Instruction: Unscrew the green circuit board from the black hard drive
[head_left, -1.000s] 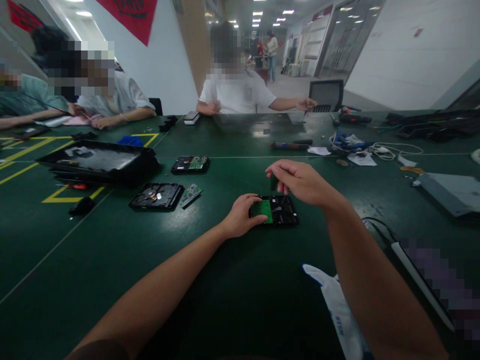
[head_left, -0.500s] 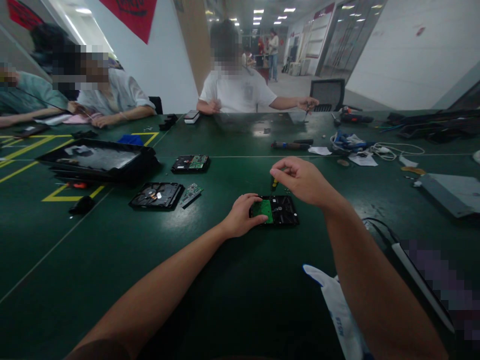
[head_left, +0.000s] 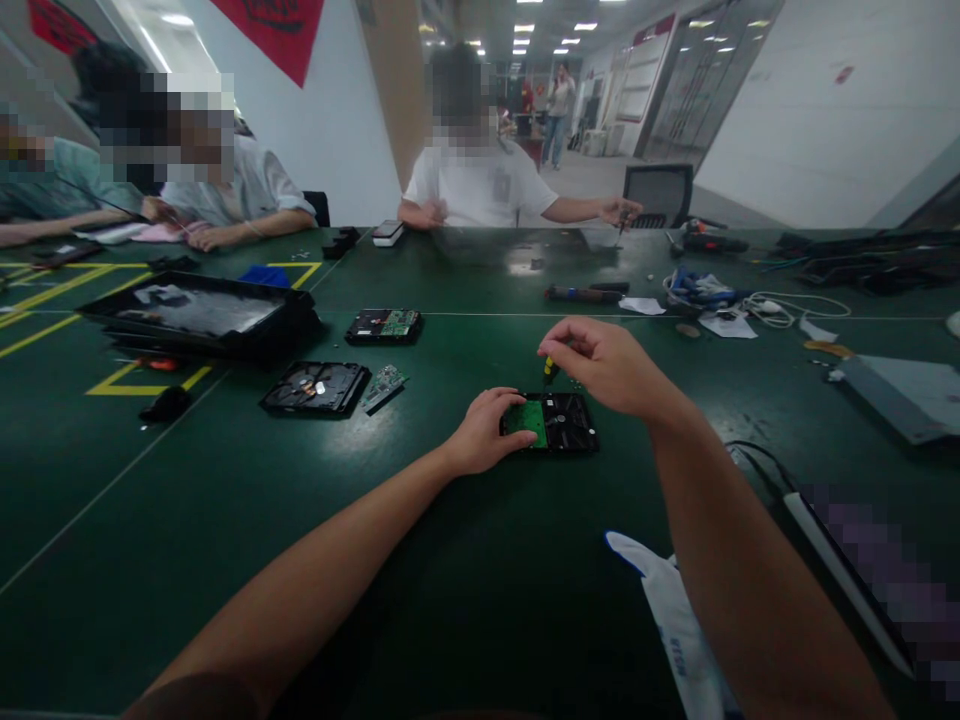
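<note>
The hard drive (head_left: 550,422) lies flat on the green surface (head_left: 420,560) just ahead of the person, circuit-board side up, with the green board on its left half. The left hand (head_left: 487,430) rests at the drive's 9 o'clock edge, fingers curled loosely over the board's corner and pressing it down rather than gripping it. The right hand (head_left: 604,362) hovers above the drive's 12 o'clock edge, fingers pinched closed on a small screwdriver (head_left: 549,369) with a yellow-and-dark handle, its tip pointing down toward the far edge. To do this well, I judge the left hand should keep the drive pinned flat so it cannot spin, while the right keeps the tool upright over the screw head and pushes down before it turns, since a tilted bit would likely slip. A few tiny specks beside the tool at the drive's 1 o'clock may be loose screws, too small to be sure of. The tool's tip and whichever screw it meets cannot be made out, and the left fingers hide the board's near corner. At 10 o'clock from the drive lie an opened drive (head_left: 315,387), a bare circuit board (head_left: 382,387) and another drive (head_left: 384,325); a white glove (head_left: 679,625) at 5 o'clock is partly cut off behind the right forearm.
</note>
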